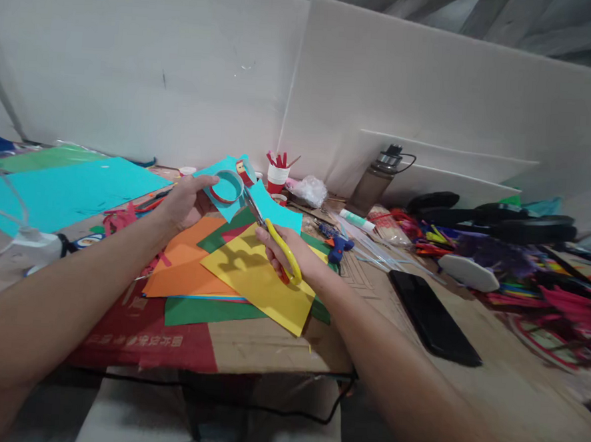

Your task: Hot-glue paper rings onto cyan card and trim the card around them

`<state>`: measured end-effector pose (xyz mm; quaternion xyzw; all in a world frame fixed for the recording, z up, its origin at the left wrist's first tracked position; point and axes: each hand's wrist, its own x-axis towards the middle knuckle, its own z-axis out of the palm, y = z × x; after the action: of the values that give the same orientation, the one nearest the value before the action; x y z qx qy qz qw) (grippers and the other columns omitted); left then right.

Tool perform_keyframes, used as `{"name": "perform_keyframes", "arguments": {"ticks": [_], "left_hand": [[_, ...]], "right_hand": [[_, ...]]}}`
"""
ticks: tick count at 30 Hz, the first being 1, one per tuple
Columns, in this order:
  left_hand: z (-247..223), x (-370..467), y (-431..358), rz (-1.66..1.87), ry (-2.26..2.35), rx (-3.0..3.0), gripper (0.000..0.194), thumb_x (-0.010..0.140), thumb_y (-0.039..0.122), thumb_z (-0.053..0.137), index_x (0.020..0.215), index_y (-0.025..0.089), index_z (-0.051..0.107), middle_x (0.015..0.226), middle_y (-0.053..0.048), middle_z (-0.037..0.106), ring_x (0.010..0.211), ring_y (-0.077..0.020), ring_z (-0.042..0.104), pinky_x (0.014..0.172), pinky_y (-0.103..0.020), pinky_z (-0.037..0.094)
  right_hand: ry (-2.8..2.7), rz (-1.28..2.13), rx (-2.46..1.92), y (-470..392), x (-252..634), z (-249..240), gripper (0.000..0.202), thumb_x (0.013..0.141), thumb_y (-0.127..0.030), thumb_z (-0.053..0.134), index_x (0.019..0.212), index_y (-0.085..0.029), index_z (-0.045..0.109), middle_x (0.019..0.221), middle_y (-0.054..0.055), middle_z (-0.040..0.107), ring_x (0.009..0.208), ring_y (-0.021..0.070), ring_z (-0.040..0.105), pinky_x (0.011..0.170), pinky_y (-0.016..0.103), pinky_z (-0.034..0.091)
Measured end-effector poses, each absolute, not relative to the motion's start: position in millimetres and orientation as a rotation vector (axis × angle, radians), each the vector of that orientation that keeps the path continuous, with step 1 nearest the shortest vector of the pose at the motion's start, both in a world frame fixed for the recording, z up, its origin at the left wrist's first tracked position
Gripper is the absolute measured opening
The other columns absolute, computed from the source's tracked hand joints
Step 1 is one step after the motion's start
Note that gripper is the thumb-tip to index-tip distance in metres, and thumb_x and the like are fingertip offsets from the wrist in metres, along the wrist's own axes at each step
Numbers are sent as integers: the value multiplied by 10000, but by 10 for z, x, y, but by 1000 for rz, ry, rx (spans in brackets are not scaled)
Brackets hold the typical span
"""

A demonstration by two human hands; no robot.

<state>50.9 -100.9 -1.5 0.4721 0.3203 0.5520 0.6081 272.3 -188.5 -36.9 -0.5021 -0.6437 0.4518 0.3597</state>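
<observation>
My left hand (189, 200) is closed on the near side of a turquoise ring (227, 187) with some red showing on its lower edge. Whether the ring is paper or a roll of tape I cannot tell. In my right hand (294, 247) are scissors (287, 252) with yellow handles, an orange inner part and metal blades. Their blades point up and left, close to the ring's right side; whether they touch it I cannot tell. Below both hands lie a yellow sheet (270, 299), an orange sheet (187, 268) and green paper (194, 313), with cut turquoise paper (281, 210) behind them.
A red and white cup (278, 176) holds several pencils at the back. To its right stand a dark bottle (372, 182), a glue stick (357, 220) and a blue glue gun (340, 248). A black phone (432, 316) lies at right. Turquoise sheeting (77, 191) spreads at left.
</observation>
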Motion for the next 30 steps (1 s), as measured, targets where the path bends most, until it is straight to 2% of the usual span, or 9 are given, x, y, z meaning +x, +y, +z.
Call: {"name": "perform_keyframes", "arguments": {"ticks": [6,10,14,19,22,25,30], "left_hand": [[-4,428,-943,1322,699,966,142,809,167,610,896,125,714,816,-63,779,693,-206,737,626,-328,637],[-16,363,-905,1299,684,971,174,847,152,565,921,139,722,787,-49,765,666,-186,728,625,-292,620],[-29,325,-878,1243,648,1031,225,873,145,534,996,135,722,802,-47,767,647,-175,720,662,-310,633],[-47,299,-857,1224,665,1030,173,868,146,544,938,121,700,769,-52,772,620,-175,715,622,-303,625],[-32,313,-882,1229,660,1014,139,868,128,537,867,136,675,739,-46,768,588,-168,710,574,-275,608],[-7,332,-920,1235,667,996,169,874,109,512,786,150,650,696,-35,751,559,-163,703,531,-263,598],[7,335,-942,1222,688,1008,202,878,121,498,793,140,680,680,-36,752,522,-163,698,513,-268,604]], "right_hand": [[-1627,1434,-1117,-1897,2777,-351,462,980,-667,506,961,-209,558,533,-79,491,367,90,449,337,200,384],[-1647,1470,-1063,-1878,2813,-348,491,967,-704,499,981,-218,564,543,-80,492,378,94,457,341,205,401],[-1665,1460,-1042,-1853,2827,-364,523,937,-738,522,1032,-225,556,585,-81,504,388,102,474,324,224,411],[-1685,1452,-967,-1834,2792,-411,563,889,-782,555,977,-226,520,580,-93,481,372,96,470,328,232,421],[-1656,1420,-966,-1849,2760,-417,545,892,-766,566,954,-227,511,586,-93,479,375,90,462,324,226,406],[-1624,1397,-973,-1874,2738,-408,482,940,-700,541,1010,-224,529,587,-96,481,382,86,452,343,218,405],[-1580,1384,-969,-1905,2715,-388,450,957,-656,526,1011,-210,541,563,-97,471,380,78,432,371,207,390]]}}
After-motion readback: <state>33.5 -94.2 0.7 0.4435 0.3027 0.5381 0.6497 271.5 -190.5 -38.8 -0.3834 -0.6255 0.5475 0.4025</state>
